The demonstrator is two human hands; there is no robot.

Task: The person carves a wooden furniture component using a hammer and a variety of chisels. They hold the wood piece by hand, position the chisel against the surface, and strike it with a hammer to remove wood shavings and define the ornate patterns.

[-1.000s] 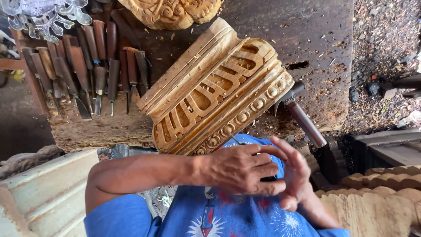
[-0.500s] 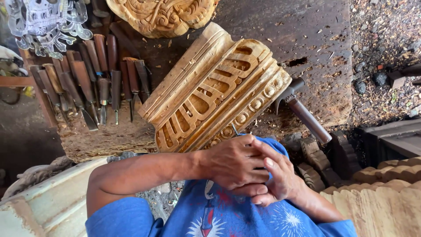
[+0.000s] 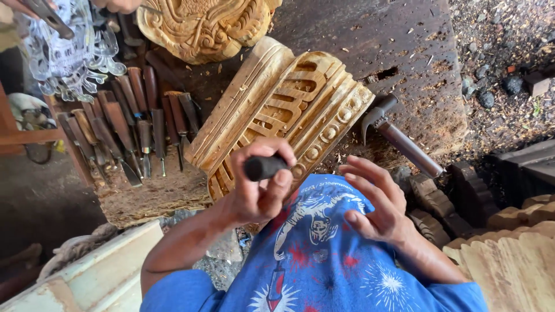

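Over the blue-shirted lap, left hand [image 3: 254,193] was closed in a fist around a short dark handle [image 3: 265,167]; only the rounded butt end stuck out past the thumb and forefinger, so couldn't tell what kind of tool it was. Right hand [image 3: 378,202] was spread, fingers loosely curled, palm turned toward the left hand, holding nothing. Hands were near each other but apart.

Just beyond the left hand lay the carved wooden block [image 3: 277,112], pale wood, set diagonally on the rough workbench [image 3: 404,46], with slotted flutes and a row of round beads along its near edge. The handle sat in front of that near edge, close to the beads.

Hammer [image 3: 399,138] lay on the bench just right of the block, metal head beside the block's corner, shaft running toward the lower right.

Row of chisels [image 3: 127,130] with brown wooden handles lay left of the block, blades toward the person. A second, scrolled carving [image 3: 202,23] sat at the top, another person's hand [image 3: 118,4] at its upper left. Wood chips littered the bench.
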